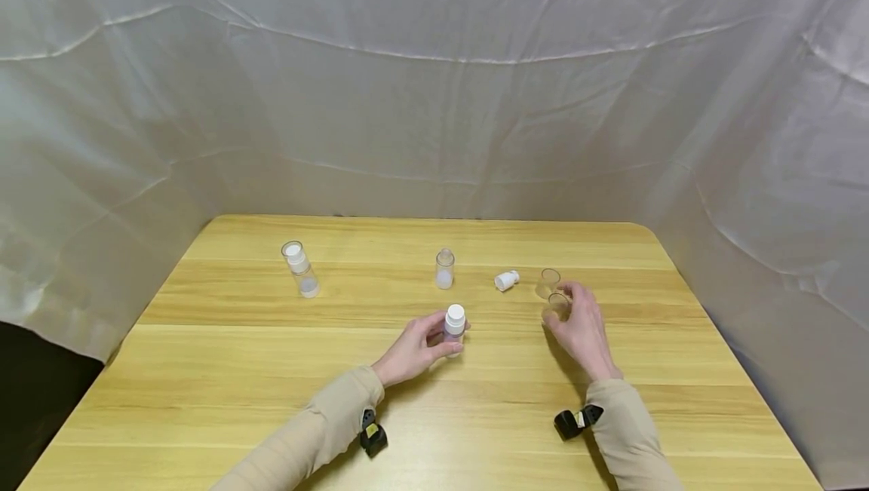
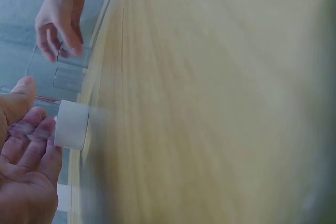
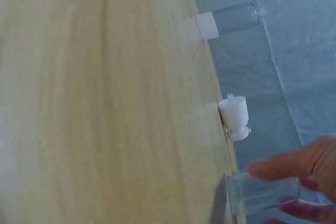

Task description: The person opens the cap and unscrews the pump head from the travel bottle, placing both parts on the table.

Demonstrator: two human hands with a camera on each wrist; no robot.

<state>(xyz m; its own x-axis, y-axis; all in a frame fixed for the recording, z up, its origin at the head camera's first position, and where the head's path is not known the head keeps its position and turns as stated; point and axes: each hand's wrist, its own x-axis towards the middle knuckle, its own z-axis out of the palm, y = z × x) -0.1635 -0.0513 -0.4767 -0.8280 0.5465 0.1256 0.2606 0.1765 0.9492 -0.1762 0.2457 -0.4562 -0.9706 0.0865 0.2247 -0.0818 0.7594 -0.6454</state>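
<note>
My left hand holds a small clear bottle with a white pump top upright, thumb on one side and fingers on the other. Its white base shows close over the wood in the left wrist view. On the right, my right hand grips a clear cylindrical cap between thumb and fingers, at the tabletop. Just behind that one stands a second clear cap. A loose white pump head lies on its side, left of the caps.
An open clear bottle with a white bottom stands at the back middle. Farther left is a capped bottle with a white pump. The wooden table has pale cloth hanging behind it and at both sides.
</note>
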